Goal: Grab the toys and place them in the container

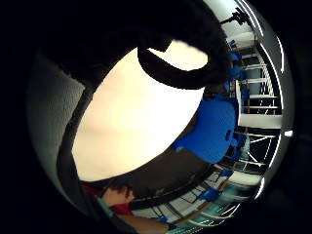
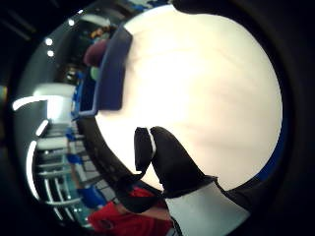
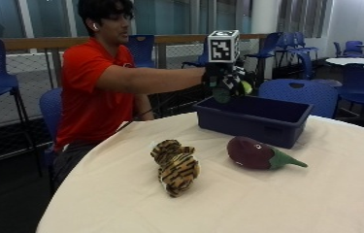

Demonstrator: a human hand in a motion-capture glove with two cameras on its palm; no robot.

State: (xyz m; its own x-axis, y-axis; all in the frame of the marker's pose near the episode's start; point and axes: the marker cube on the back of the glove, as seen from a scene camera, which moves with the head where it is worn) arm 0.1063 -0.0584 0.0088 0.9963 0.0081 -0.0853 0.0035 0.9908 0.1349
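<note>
A: Step? Gloved right hand point(image 3: 228, 80) is held out over the blue container point(image 3: 253, 119), above its near-left corner. Something green-yellow sits at the fingers, too blurred to name. Grip state: cannot tell.

B: If it's a toy, I'd judge this the drop-in stage. Next move calls for letting go inside the walls, then back for the rest.

A: Two toys on the table point(image 3: 136, 204), near the bin. Tiger plush point(image 3: 175, 166) lies long axis running toward the camera. Eggplant toy point(image 3: 259, 154) lies crosswise, green stem tip pointing away from the person.
</note>
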